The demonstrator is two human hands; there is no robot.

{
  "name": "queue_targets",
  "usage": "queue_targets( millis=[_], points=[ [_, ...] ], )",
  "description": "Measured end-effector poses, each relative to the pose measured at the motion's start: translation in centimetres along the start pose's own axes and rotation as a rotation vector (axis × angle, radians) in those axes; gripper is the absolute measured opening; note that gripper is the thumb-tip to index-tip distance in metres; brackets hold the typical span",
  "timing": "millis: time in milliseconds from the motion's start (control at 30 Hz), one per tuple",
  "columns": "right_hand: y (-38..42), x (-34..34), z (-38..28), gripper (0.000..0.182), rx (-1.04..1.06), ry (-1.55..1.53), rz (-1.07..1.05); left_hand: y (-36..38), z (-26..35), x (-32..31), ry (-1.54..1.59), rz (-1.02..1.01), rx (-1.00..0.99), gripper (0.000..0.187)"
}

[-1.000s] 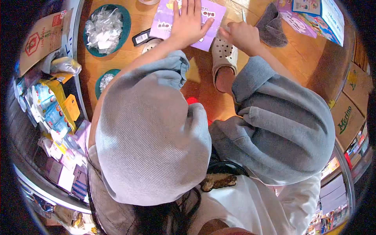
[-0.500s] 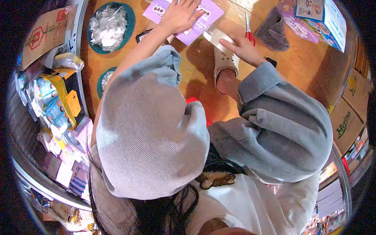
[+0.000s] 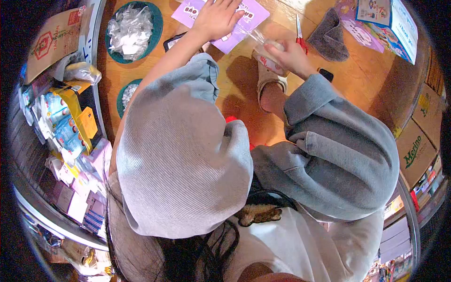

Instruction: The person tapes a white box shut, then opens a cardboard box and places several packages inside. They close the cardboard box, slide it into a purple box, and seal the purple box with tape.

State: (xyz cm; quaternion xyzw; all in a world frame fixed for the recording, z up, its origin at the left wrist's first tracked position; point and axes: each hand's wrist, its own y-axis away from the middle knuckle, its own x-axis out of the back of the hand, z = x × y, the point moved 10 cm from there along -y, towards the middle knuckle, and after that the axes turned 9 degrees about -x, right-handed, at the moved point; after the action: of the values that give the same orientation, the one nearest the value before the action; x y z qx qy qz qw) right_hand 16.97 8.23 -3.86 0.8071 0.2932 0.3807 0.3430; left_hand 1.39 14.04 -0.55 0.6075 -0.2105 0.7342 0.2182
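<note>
My left hand (image 3: pixel 217 21) lies flat with fingers spread on a purple printed packet (image 3: pixel 237 37) on the wooden floor, holding nothing. My right hand (image 3: pixel 292 55) is closed around what looks like a roll of clear tape (image 3: pixel 269 62) with reddish print inside. A shiny clear strip (image 3: pixel 256 36) stretches from the roll to the packet's right side. Just beyond my right hand are scissors (image 3: pixel 299 40) with red handles, partly hidden. A clog (image 3: pixel 264 84) on my foot shows below the roll.
Teal baskets (image 3: pixel 159 33) (image 3: pixel 120 98) with clear plastic pieces stand at left. A grey folded cloth (image 3: pixel 329 37) and a blue-white box (image 3: pixel 397 30) lie at right. Dark small objects (image 3: pixel 325 74) (image 3: pixel 172 43) rest on the floor. Cartons (image 3: pixel 418 148) and packed shelves (image 3: pixel 66 122) flank me.
My right hand has turned and drawn slightly right, tilting the roll so its printed inside shows. The clear strip now looks narrower and taut. My left hand stays on the packet.
</note>
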Motion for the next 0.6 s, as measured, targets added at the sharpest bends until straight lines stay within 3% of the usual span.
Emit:
queue_targets(
  millis=[333, 433, 533, 600],
  points=[
    [-1.3, -0.2, 1.9, 0.066, 0.019, 0.108, 0.088, 0.1, -0.5, -0.4, 0.052, -0.006, -0.016, 0.064],
    [-0.8, -0.4, 1.2, 0.068, 0.068, 0.047, 0.044, 2.1, -1.5, 1.8, 0.372, 0.341, -0.047, 0.039],
    [-1.9, -1.3, 2.4, 0.068, 0.065, 0.031, 0.017, 4.7, 3.2, 3.1, 0.712, 0.158, -0.071, 0.026],
    [-1.9, -1.4, 2.4, 0.068, 0.077, 0.021, 0.021, 6.1, 6.6, 0.0, 0.781, -0.356, -0.071, 0.025]
  ],
)
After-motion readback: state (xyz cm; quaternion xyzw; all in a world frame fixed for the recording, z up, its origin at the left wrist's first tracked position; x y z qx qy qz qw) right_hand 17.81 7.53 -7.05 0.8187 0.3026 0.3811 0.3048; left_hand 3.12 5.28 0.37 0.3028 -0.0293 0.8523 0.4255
